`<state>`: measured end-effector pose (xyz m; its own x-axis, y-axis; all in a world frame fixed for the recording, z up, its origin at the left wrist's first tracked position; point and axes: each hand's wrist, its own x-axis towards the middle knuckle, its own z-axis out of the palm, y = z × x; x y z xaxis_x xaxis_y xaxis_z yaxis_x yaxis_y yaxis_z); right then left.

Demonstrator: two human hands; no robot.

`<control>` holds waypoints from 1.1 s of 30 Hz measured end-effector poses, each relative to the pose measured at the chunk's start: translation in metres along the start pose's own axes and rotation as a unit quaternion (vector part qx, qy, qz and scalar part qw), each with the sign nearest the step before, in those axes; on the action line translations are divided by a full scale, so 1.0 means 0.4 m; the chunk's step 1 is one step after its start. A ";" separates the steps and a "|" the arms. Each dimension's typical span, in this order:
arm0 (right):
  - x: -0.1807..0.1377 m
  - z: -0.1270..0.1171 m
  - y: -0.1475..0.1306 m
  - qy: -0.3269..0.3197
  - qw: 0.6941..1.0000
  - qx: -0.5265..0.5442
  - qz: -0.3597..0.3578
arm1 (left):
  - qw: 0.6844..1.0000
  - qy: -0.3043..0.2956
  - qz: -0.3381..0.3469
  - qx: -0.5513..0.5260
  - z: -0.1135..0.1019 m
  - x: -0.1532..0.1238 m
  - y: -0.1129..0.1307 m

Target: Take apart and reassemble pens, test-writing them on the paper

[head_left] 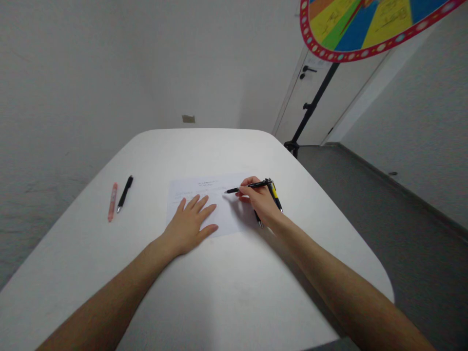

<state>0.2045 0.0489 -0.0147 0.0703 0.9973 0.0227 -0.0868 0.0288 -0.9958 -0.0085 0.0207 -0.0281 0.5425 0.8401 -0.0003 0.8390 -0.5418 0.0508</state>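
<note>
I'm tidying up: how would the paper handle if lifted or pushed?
The paper shows no visible thickness, so it's probably light and floppy. It may slide easily on the smooth-looking table, but for the left hand resting on it.

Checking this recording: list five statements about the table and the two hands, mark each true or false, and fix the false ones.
1. The right hand holds a black pen. True.
2. The left hand is clenched in a fist. False: it lies with fingers spread on the paper sheet.
3. A pink pen lies beside another black pen on the table. True.
4. The paper sheet is blank. False: it bears writing, too small to read.
5. A colored wheel shows at the upper right of the view. True.
</note>
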 end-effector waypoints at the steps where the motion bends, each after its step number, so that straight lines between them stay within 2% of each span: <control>1: 0.004 -0.005 0.001 0.016 1.000 0.000 -0.018 | 1.000 -0.002 -0.001 0.000 0.000 0.000 0.000; 3: 0.013 -0.016 -0.002 0.046 0.997 0.036 -0.041 | 1.000 -0.002 -0.002 -0.001 0.001 0.000 0.001; 7: 0.027 -0.045 -0.039 0.109 0.972 0.198 -0.065 | 1.000 0.004 0.001 -0.004 0.005 0.000 -0.001; 11: 0.028 -0.088 -0.081 0.060 0.942 0.329 -0.020 | 1.000 0.011 0.003 -0.008 0.010 -0.001 -0.003; 16: 0.017 -0.122 -0.090 -0.004 0.932 0.363 -0.001 | 1.000 0.011 0.003 -0.002 0.012 -0.001 -0.005; 21: 0.016 -0.111 -0.090 0.014 0.949 0.314 -0.036 | 1.000 0.004 0.000 -0.001 0.008 -0.001 -0.003; 27: 0.037 -0.070 -0.049 0.089 0.976 0.183 -0.074 | 1.000 0.008 0.002 -0.003 0.006 0.000 -0.001; 30: 0.039 -0.057 -0.016 0.076 0.995 0.034 -0.046 | 1.000 0.012 0.003 -0.001 0.009 0.000 -0.003; 33: 0.033 -0.045 0.006 0.048 0.989 -0.129 -0.062 | 1.000 0.012 0.005 0.000 0.011 0.001 -0.004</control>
<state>0.2229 0.0611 -0.0183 0.1587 0.9760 0.1490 0.1840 0.1190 -0.9757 -0.0096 0.0219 -0.0325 0.5491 0.8354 0.0239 0.8339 -0.5496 0.0501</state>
